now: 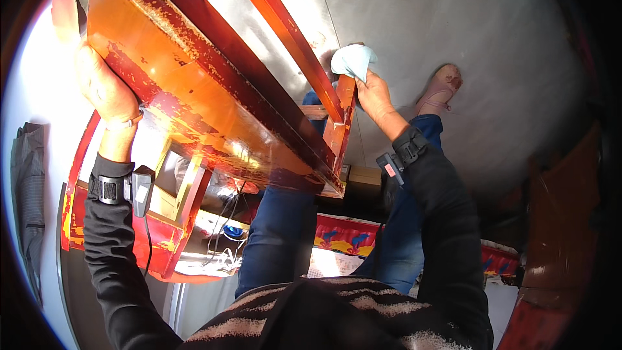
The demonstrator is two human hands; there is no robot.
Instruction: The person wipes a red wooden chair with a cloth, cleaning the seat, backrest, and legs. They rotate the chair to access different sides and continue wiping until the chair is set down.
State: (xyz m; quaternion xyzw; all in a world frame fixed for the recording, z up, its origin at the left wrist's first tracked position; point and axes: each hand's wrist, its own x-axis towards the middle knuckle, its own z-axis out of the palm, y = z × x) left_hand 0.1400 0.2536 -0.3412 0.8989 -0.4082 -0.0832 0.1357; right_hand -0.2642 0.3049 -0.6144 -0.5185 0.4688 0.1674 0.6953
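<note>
A wooden stool (180, 82) with a glossy orange-brown seat and worn red paint is tipped over in front of me, its legs pointing away to the upper right. My left hand (104, 85) grips the seat's left edge; bright glare washes out part of its fingers. Pinched in my right hand (376, 97) is a pale blue cloth (352, 61), which lies over the end of a stool leg (346, 95). A crossbar (315, 112) joins the leg lower down. The far underside of the stool is partly hidden by the seat.
Behind my left forearm stands another red-painted wooden seat (158, 243) with cables (228, 223) near it. A cardboard box (365, 175) sits by my legs. My shoe (444, 82) rests on the grey floor (486, 24). At right is a brown panel (559, 233); dark fabric (29, 204) hangs at left.
</note>
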